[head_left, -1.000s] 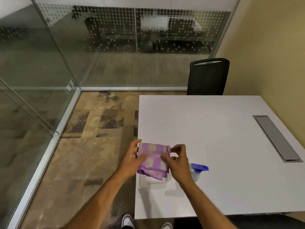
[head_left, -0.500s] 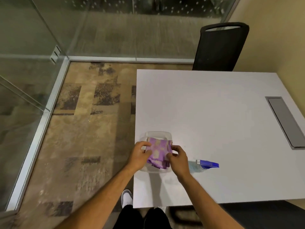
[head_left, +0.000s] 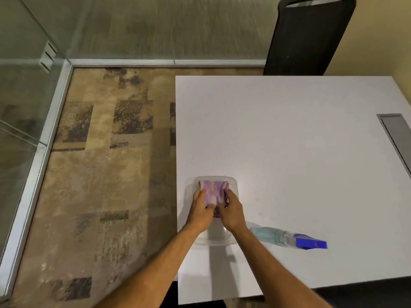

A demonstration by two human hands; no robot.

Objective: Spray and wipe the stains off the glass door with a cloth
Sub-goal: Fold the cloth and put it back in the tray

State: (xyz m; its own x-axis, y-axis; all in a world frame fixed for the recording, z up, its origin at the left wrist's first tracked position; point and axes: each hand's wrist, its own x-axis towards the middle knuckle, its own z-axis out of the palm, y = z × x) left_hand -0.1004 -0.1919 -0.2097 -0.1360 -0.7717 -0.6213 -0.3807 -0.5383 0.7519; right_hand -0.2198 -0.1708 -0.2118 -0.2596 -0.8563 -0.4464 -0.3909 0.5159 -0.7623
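Note:
A folded purple and white checked cloth (head_left: 213, 189) lies inside a clear plastic container (head_left: 233, 185) near the front left corner of the white table (head_left: 289, 141). My left hand (head_left: 200, 210) holds the cloth's left side and my right hand (head_left: 231, 211) holds its right side, both pressing it down into the container. A spray bottle (head_left: 287, 237) with pale blue liquid and a blue nozzle lies on its side on the table, just right of my right forearm. Glass walls (head_left: 20, 92) stand to the left and at the back.
A black office chair (head_left: 309, 36) stands behind the table's far edge. A grey cable tray lid (head_left: 395, 134) is set in the table at the right. Patterned brown carpet (head_left: 100, 174) covers the floor left of the table, bounded by a metal floor rail (head_left: 33, 170).
The view has tilted down toward the table. Both hands have lowered the cloth from above the container down into it.

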